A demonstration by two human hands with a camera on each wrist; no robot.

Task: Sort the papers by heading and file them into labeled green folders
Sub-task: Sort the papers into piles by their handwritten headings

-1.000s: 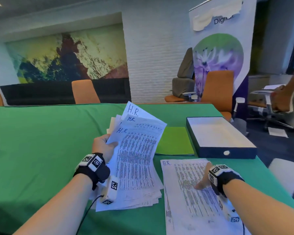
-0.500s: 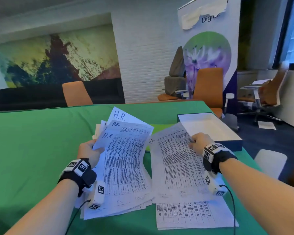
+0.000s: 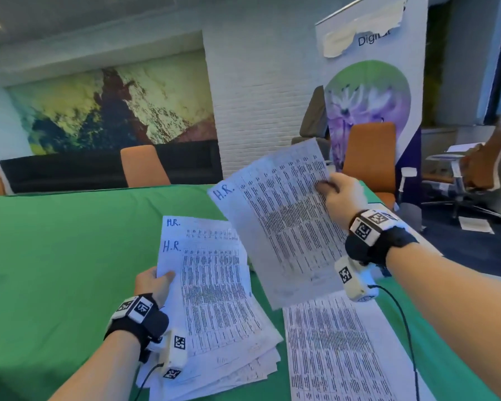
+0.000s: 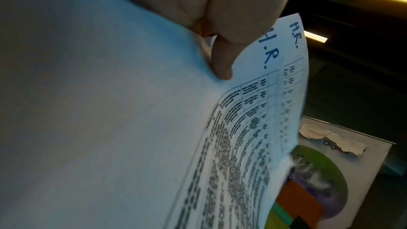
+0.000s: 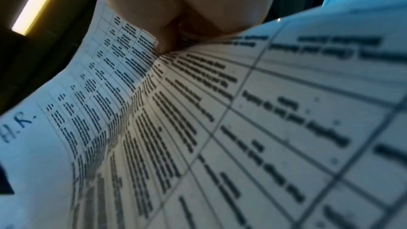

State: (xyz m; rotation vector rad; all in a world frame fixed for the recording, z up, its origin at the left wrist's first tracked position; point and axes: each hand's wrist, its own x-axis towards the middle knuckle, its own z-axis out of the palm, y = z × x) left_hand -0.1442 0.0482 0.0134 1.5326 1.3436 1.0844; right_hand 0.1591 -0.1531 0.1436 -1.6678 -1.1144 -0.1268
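Fingers of R hand (image 3: 334,195) curl behind one loose sheet (image 3: 284,227), thumb pressed on its printed face at the right-hand margin: a pinch, sheet lifted clear of the table (image 3: 55,256) and tilted toward the head cam. Prob held up that way so the handwritten "H.R." heading at its top-left corner can be read before deciding where it goes. Right wrist cam agrees: thumb on the table-grid print, "H.R." at far left.

L hand (image 3: 154,285) grips the unsorted stack (image 3: 214,299) by its left margin, thumb on top sheet, fingers under (not seen in head view; left wrist cam shows a fingertip against the paper). Stack fanned, lower end resting on the cloth near the table's near edge. Fanning exposes two "H.R." headings one above the other, so headings can be scanned w/o pulling sheets.

A further printed sheet (image 3: 339,351) lies flat toward the near right corner, just beside the stack, under the raised sheet's lower edge. Judgement: that's the sorted pile for this heading, and the raised sheet likely lands there.

Green folders: can't make them out in these views; the raised sheet hides the table's far right part. Filing not yet begun, sorting stage.
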